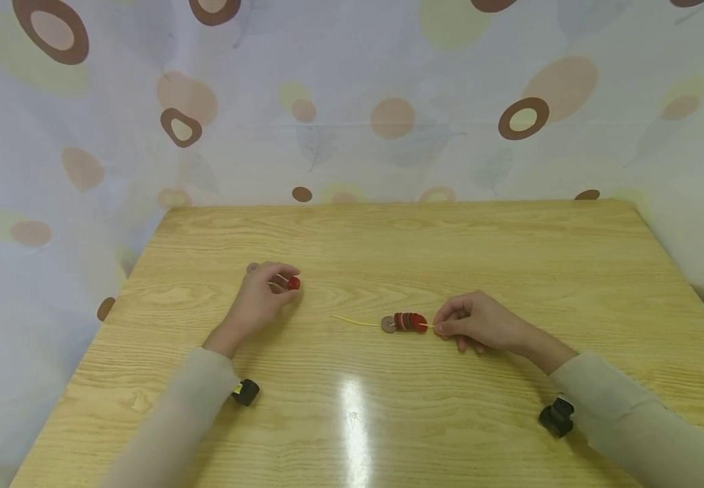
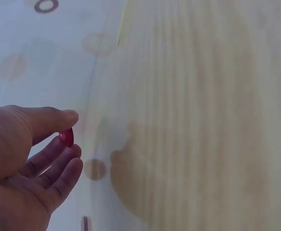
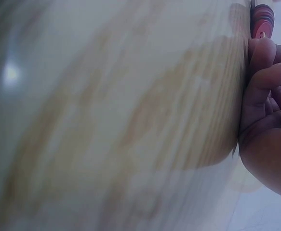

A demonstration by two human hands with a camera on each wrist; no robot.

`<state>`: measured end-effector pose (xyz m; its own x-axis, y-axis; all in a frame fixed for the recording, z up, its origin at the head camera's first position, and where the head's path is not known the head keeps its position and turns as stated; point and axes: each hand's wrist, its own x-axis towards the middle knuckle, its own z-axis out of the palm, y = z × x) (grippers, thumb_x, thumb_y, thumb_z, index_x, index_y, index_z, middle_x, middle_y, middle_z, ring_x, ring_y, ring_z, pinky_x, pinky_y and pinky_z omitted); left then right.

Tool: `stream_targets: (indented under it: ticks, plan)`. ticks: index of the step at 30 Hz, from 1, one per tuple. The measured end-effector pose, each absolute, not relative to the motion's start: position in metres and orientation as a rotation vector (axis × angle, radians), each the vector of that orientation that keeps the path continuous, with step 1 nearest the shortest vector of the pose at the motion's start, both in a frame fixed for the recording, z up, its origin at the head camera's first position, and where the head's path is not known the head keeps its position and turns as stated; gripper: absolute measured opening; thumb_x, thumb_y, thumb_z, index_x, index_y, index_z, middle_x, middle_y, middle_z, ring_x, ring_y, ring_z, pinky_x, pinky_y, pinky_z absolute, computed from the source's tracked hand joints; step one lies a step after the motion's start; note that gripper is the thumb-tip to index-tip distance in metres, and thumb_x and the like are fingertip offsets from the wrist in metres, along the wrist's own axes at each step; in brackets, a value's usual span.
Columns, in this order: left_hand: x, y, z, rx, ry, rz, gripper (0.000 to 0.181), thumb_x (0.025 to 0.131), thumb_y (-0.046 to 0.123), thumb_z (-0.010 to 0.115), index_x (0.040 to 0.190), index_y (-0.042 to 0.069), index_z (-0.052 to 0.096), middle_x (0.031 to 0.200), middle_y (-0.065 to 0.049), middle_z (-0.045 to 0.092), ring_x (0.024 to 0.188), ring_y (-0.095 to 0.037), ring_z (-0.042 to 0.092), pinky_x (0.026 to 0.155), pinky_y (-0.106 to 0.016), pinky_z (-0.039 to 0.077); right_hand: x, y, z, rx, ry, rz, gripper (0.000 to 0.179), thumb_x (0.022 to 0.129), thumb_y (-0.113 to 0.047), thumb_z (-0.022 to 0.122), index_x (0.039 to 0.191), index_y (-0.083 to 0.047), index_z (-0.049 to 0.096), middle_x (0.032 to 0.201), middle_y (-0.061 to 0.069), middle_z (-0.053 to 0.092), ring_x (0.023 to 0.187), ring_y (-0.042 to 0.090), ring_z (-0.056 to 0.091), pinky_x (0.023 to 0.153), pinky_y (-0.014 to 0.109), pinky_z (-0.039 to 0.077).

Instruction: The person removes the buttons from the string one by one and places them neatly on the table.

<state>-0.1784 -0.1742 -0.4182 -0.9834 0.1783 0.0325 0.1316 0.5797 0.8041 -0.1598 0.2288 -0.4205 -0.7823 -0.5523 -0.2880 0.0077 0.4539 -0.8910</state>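
Observation:
My left hand (image 1: 260,296) pinches a red button (image 1: 294,283) between thumb and fingers, above the table. A pale strand shows beside it, partly hidden by the hand. In the left wrist view the red button (image 2: 67,137) sits under the thumb tip; whether it is one or a stack, I cannot tell. A brownish button (image 1: 253,268) shows just behind the left hand. My right hand (image 1: 480,322) pinches one end of a yellow string (image 1: 358,321). Several red and dark buttons (image 1: 407,322) are threaded on that string, with a brownish button (image 1: 388,324) at their left.
The wooden table (image 1: 352,257) has a patterned cloth (image 1: 352,102) behind and at its sides. A black device (image 1: 246,392) is by the left sleeve, another black device (image 1: 556,417) by the right sleeve. A bright reflection lies on the table's front middle.

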Motion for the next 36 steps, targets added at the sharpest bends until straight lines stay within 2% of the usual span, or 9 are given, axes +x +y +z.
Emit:
stream_targets:
  ticks: [4, 10, 17, 26, 36]
  plan:
    - [-0.192, -0.187, -0.415, 0.265, 2.824, 1.290, 0.039, 0.090, 0.000, 0.074, 0.127, 0.001, 0.063, 0.115, -0.013, 0.060, 0.103, -0.029, 0.060, 0.089, -0.042, 0.053, -0.160, 0.229, -0.422, -0.458, 2.152, -1.323, 0.018, 0.097, -0.014, 0.068, 0.105, 0.002, 0.069, 0.076, 0.012, 0.067, 0.050, 0.013, 0.054, 0.038, 0.024, 0.042]
    - [-0.212, -0.203, -0.416, 0.243, 2.910, 1.119, 0.043, 0.091, 0.000, 0.072, 0.132, 0.001, 0.059, 0.119, -0.016, 0.060, 0.111, -0.033, 0.054, 0.097, -0.047, 0.047, -0.162, 0.230, -0.425, -0.457, 2.152, -1.321, 0.017, 0.097, -0.016, 0.068, 0.104, 0.000, 0.070, 0.077, 0.011, 0.067, 0.051, 0.013, 0.055, 0.038, 0.024, 0.043]
    - [-0.228, -0.209, -0.419, 0.171, 2.876, 1.098, 0.047, 0.092, 0.001, 0.071, 0.136, 0.002, 0.055, 0.119, -0.018, 0.061, 0.112, -0.035, 0.059, 0.098, -0.048, 0.049, -0.160, 0.234, -0.427, -0.448, 2.152, -1.321, 0.018, 0.097, -0.018, 0.068, 0.104, -0.001, 0.070, 0.078, 0.012, 0.067, 0.051, 0.014, 0.055, 0.038, 0.024, 0.043]
    - [-0.231, -0.214, -0.417, 0.122, 2.878, 1.045, 0.047, 0.092, 0.010, 0.074, 0.135, 0.002, 0.056, 0.119, -0.019, 0.063, 0.110, -0.034, 0.057, 0.098, -0.050, 0.046, -0.156, 0.236, -0.426, -0.442, 2.150, -1.325, 0.019, 0.098, -0.018, 0.068, 0.105, 0.000, 0.069, 0.079, 0.013, 0.067, 0.051, 0.014, 0.055, 0.038, 0.025, 0.043]
    - [-0.219, -0.211, -0.421, 0.164, 2.837, 1.181, 0.044, 0.091, 0.008, 0.074, 0.132, 0.001, 0.059, 0.126, -0.018, 0.057, 0.115, -0.034, 0.055, 0.102, -0.048, 0.045, -0.156, 0.234, -0.425, -0.445, 2.154, -1.324, 0.019, 0.098, -0.018, 0.068, 0.104, -0.001, 0.069, 0.078, 0.013, 0.067, 0.051, 0.013, 0.055, 0.038, 0.024, 0.043]
